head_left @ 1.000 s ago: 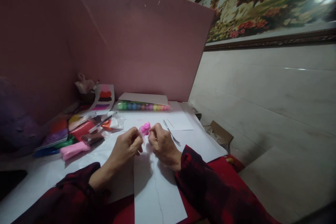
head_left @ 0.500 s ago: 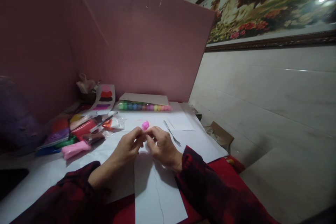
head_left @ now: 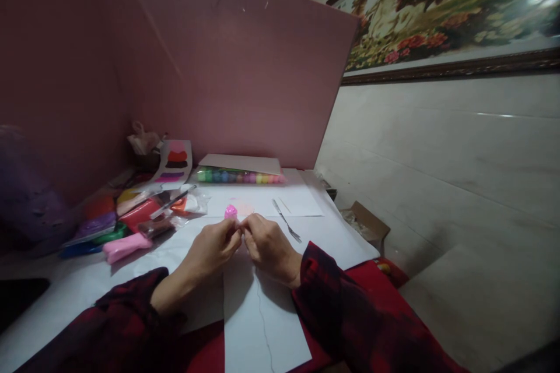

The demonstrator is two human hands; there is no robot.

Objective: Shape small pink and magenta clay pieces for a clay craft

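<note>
A small bright pink lump (head_left: pixel 231 211) shows just beyond the fingertips of my left hand (head_left: pixel 214 247). My right hand (head_left: pixel 270 246) meets the left one, both with thumb and fingers pinched together. Whatever lies between the fingertips is too small to make out, and whether the pink lump is held or only behind the fingers cannot be told. Below the hands lies a white paper strip (head_left: pixel 273 326) with a thin wavy line. Right of the hands rests a metal fork (head_left: pixel 286 220), beside a thin pale stick (head_left: pixel 284 205).
Coloured packets, among them a pink one (head_left: pixel 126 247), lie in a pile at the left with a pen-like tool (head_left: pixel 175 201). A clear pack of colourful pieces (head_left: pixel 240 176) sits at the back. A cardboard box (head_left: pixel 370 224) stands right of the table.
The pink lump has shifted slightly left relative to my fingertips. Both hands have drawn closer together, and a pale pink patch on the paper behind them shows more.
</note>
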